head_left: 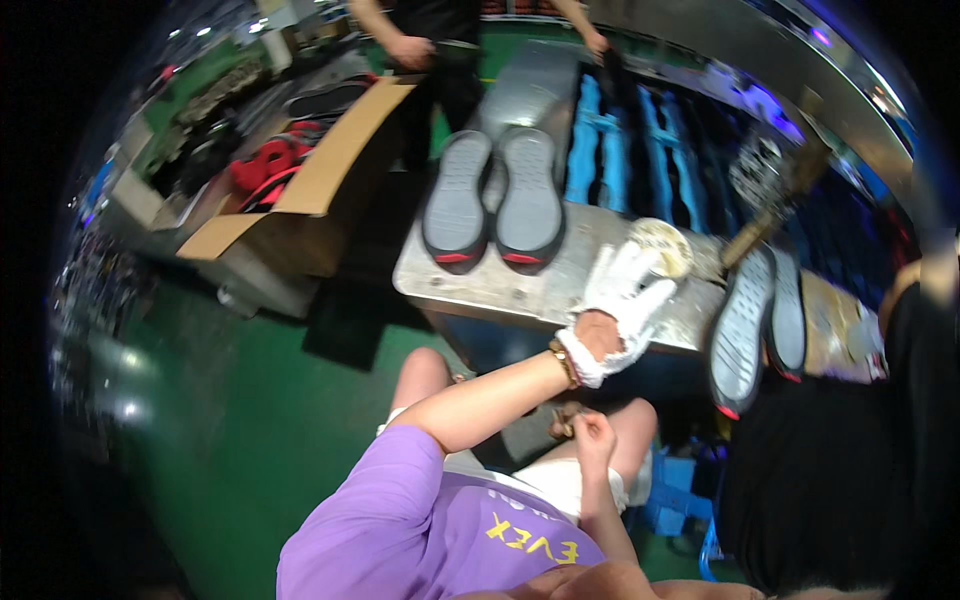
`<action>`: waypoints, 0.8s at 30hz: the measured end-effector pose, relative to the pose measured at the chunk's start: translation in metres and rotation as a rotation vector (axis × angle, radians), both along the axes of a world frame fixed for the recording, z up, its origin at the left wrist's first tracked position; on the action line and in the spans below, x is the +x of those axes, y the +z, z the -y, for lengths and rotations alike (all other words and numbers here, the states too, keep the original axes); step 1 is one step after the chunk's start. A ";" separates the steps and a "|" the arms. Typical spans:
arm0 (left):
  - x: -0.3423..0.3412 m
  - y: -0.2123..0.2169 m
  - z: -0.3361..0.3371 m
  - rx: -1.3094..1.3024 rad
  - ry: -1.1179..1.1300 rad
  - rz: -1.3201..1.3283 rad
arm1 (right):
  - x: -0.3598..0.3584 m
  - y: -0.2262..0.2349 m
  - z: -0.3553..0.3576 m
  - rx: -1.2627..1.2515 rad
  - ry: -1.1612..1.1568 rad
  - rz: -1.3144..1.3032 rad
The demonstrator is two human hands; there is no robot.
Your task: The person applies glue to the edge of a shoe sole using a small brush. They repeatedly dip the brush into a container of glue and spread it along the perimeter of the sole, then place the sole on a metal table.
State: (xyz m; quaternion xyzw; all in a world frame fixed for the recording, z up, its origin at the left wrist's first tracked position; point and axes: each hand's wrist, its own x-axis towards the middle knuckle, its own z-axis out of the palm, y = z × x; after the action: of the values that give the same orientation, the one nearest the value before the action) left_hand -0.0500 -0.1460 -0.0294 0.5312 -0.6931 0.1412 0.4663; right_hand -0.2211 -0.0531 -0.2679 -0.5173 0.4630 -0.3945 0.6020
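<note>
Gloved left hand [612,305] spread at round cream dish [668,246]

Nearest you: your purple shirt [470,525], with yellow and white lettering printed on it. Your right hand [595,436] is over your lap, thumb and fingertips bunched; can't tell if they pinch anything. Your left arm reaches to the bench [515,289], white glove on, fingers [604,268] apart. Dish sits on the bench right at those fingertips, slightly to their right; can't tell if they touch. Left of your glove, a pair of grey soles [457,200] lies side by side, bottoms up, red at the near ends. To the right, two more grey soles [742,320], one jutting past the bench edge. Farther: bright blue pieces [600,150] in rows. Far left, open cardboard box [335,150], red and black items [268,165] inside. Beyond the bench, a co-worker [437,18] in black.
</note>
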 end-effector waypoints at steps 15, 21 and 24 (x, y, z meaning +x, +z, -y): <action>0.085 -0.021 -0.143 0.284 0.191 -0.479 | 0.010 0.207 0.076 -0.631 -0.158 -0.062; 0.078 -0.002 -0.194 0.266 -0.046 -1.346 | 0.042 0.295 0.178 -1.025 -0.140 -0.464; 0.096 -0.027 -0.187 0.318 0.165 -0.890 | 0.052 0.293 0.213 -1.210 -0.022 -0.734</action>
State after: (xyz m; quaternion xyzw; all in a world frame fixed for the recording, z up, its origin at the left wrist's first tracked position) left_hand 0.0460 0.0413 -0.0568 0.6579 -0.3946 -0.1712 0.6182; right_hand -0.1688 -0.2657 0.0254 -0.8559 0.3408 -0.3887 0.0098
